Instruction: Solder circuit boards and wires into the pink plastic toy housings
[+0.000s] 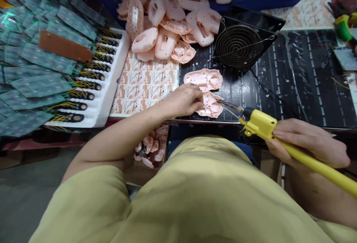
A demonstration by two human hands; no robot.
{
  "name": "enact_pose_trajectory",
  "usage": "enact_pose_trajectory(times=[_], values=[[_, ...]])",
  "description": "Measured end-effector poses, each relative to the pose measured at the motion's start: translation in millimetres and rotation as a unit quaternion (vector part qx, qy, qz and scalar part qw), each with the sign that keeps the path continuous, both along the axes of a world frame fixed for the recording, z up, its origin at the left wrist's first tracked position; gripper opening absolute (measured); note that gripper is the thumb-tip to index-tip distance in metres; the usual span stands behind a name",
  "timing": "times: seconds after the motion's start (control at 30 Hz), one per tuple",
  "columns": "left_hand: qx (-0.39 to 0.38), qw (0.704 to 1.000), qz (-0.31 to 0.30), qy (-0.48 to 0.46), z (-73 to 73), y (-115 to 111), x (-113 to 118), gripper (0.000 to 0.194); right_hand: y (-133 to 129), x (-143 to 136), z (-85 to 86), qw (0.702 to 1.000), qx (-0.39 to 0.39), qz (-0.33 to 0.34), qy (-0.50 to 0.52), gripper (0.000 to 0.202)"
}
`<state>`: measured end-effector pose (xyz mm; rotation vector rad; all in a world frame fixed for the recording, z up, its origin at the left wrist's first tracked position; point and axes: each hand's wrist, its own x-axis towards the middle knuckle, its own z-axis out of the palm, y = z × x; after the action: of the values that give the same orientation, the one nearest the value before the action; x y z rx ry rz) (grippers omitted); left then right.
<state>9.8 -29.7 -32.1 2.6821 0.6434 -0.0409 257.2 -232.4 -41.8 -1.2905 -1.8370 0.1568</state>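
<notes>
My right hand (309,142) is wrapped round a yellow soldering tool (262,124), whose thin metal tip reaches the lower pink plastic shell (210,105) near the table's front edge. On the left part of that shell rests my left hand (185,99), fingers bent together; what they hold, if anything, is hidden. Just behind it lies a second pink shell (206,79), open side up, close to the left hand's knuckles.
Many pink shells (167,45) are heaped at the back, before a blue bin (259,3). A black fan (240,45) stands behind right. At left, green circuit boards (41,83) overlap a white foam tray (103,109) with wired black parts.
</notes>
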Motion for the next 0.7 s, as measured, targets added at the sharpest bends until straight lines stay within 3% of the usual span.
enact_pose_trajectory(times=[0.07, 0.13, 0.23, 0.3, 0.5, 0.7], values=[[0.002, 1.000, -0.001, 0.005, 0.3, 0.0, 0.4, 0.011, -0.3, 1.5, -2.1, 0.999, 0.027, 0.030, -0.007, 0.010], [0.007, 1.000, -0.002, 0.009, 0.5, -0.5, 0.4, 0.011, 0.8, 0.0, -5.9, 0.999, 0.034, 0.014, -0.009, 0.012], [0.016, 1.000, -0.005, 0.006, 1.1, -1.7, -1.1, 0.012, 2.5, -3.0, -10.4, 0.996, 0.063, -0.049, -0.047, 0.039], [0.016, 1.000, -0.007, -0.001, 1.7, -2.2, -3.1, 0.014, 2.6, -3.8, -11.9, 0.994, 0.068, -0.053, -0.069, 0.049], [-0.013, 0.998, 0.059, -0.017, 0.5, -0.8, -6.2, 0.014, 3.9, -4.9, -15.8, 1.000, 0.026, 0.008, 0.010, 0.009], [0.008, 0.997, 0.071, -0.009, -3.4, -1.0, -4.1, 0.017, 11.0, -8.2, -11.5, 0.997, 0.054, -0.013, -0.046, 0.031]])
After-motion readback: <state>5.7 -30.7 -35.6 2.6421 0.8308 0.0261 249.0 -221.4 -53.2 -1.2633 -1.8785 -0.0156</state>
